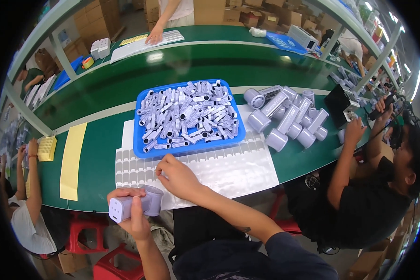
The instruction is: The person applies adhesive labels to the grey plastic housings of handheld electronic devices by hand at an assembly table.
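In the head view, the person's left hand (138, 227) is at the near left, its grip wrapped around a glossy lavender-grey plastic device (150, 201) with a squared end, by the near edge of the green surface (96, 156). The right hand (178, 177) is over a white sheet (219, 172) with rows of grey rounded labels, thumb and fingers bent together; I cannot tell whether this grip holds anything. Farther off, a blue plastic tray (186, 150) holds heaped small lavender-grey parts (186, 112); right of it lies a pile of lavender-grey cylindrical pieces (284, 116)
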Motion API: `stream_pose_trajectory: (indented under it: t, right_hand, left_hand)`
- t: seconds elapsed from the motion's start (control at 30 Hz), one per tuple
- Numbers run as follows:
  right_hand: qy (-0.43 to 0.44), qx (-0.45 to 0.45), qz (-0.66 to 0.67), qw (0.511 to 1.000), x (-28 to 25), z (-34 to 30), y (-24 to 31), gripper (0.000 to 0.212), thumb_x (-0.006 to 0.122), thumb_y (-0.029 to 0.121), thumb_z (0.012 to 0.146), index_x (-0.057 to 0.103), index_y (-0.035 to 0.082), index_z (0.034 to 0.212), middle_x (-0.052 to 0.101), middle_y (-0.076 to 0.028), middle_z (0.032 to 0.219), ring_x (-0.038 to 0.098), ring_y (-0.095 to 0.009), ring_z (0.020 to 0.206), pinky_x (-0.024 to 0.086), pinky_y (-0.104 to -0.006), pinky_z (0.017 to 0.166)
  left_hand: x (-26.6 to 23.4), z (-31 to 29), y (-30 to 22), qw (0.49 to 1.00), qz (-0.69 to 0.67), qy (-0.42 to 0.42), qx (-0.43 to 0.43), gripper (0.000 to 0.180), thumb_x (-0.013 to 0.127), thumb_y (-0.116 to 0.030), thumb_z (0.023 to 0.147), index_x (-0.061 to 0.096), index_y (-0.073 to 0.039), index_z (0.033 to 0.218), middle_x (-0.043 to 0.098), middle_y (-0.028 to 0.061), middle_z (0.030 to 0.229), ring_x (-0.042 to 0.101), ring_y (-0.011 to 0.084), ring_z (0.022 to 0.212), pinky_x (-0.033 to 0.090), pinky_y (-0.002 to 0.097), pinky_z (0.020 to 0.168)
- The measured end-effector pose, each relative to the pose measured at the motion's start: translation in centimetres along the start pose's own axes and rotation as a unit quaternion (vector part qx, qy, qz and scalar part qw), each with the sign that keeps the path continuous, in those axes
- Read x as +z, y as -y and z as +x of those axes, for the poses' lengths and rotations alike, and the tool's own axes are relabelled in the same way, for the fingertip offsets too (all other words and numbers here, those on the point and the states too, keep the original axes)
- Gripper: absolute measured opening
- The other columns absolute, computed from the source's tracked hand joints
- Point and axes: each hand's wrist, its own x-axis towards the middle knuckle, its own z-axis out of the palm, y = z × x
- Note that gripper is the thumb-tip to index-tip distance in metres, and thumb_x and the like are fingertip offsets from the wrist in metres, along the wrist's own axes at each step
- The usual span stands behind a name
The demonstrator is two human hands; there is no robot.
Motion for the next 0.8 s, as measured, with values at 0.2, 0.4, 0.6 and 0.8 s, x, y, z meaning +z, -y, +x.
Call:
stream_pose_trajectory:
  t: [0.2,0.4,0.6,0.8]
  right_hand:
    - [-0.01,-0.056,-0.128,0.99,0.5,-0.2,-0.5,0.008,0.06,0.002,0.079,0.059,0.001,0.088,0.053,-0.015,0.098,0.058,-0.034,0.091,0.051,-0.045,0.074]
    - [-0.037,0.048,0.157,0.986,-2.2,-0.1,1.1,0.007,0.067,0.007,0.082,0.065,0.005,0.088,0.057,-0.009,0.092,0.06,-0.026,0.083,0.051,-0.0358,0.07]
    - [-0.154,0.035,0.428,0.89,-11.1,-2.5,2.9,0.027,0.068,-0.01,0.084,0.059,0.001,0.106,0.061,-0.003,0.087,0.058,-0.008,0.081,0.048,-0.0217,0.072]
    - [-0.092,-0.028,0.42,0.903,-13.5,-4.2,5.0,0.047,0.068,-0.011,0.078,0.05,-0.001,0.12,0.06,-0.005,0.085,0.058,-0.013,0.088,0.046,-0.0291,0.085]
  left_hand:
    - [1.5,0.4,-0.2,0.999,0.013,0.043,0.025,0.024,0.057,-0.002,0.087,0.046,-0.002,0.108,0.056,0.0128,0.088,0.058,0.0225,0.081,0.049,0.0408,0.083]
    - [1.5,0.5,-0.3,0.999,-0.001,0.035,0.035,0.029,0.064,-0.005,0.081,0.047,-0.001,0.104,0.059,0.0122,0.084,0.06,0.022,0.079,0.051,0.0393,0.081]
    - [3.6,2.1,-0.2,0.978,0.08,0.182,0.059,0.022,0.076,-0.003,0.073,0.062,-0.001,0.089,0.063,0.0105,0.084,0.061,0.0195,0.075,0.048,0.0299,0.069]
    - [7.0,2.6,3.3,0.948,0.077,0.299,0.079,0.028,0.08,-0.002,0.065,0.063,-0.004,0.087,0.061,0.0086,0.08,0.061,0.0232,0.07,0.046,0.0308,0.062]
